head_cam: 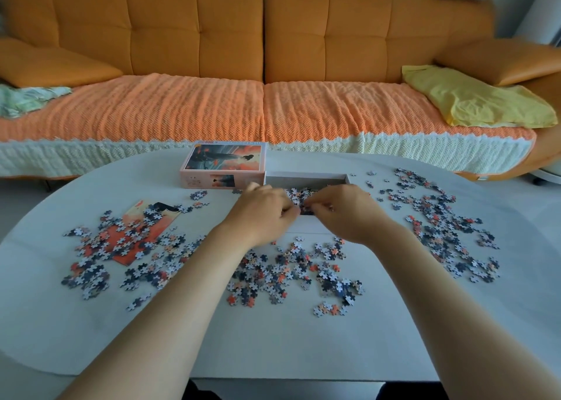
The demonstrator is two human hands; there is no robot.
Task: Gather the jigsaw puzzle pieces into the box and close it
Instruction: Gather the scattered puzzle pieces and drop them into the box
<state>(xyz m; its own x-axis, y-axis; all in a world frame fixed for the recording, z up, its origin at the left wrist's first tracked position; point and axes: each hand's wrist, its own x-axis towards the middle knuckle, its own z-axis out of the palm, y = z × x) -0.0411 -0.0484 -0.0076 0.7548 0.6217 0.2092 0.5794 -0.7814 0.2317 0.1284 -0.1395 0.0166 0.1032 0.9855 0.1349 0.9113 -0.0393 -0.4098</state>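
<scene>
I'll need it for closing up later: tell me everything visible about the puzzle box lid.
The lid is a pale pink rectangular cardboard-looking shell, printed on top with a dark figure against orange-red clouds, repeated smaller on its near wall. It lies picture up, level, at the table's far edge, its right end beside the open box. Nothing rests on it.

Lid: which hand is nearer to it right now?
Left. The left hand is just right of the lid, nearer the person; the right hand is farther right, over the open box.
</scene>
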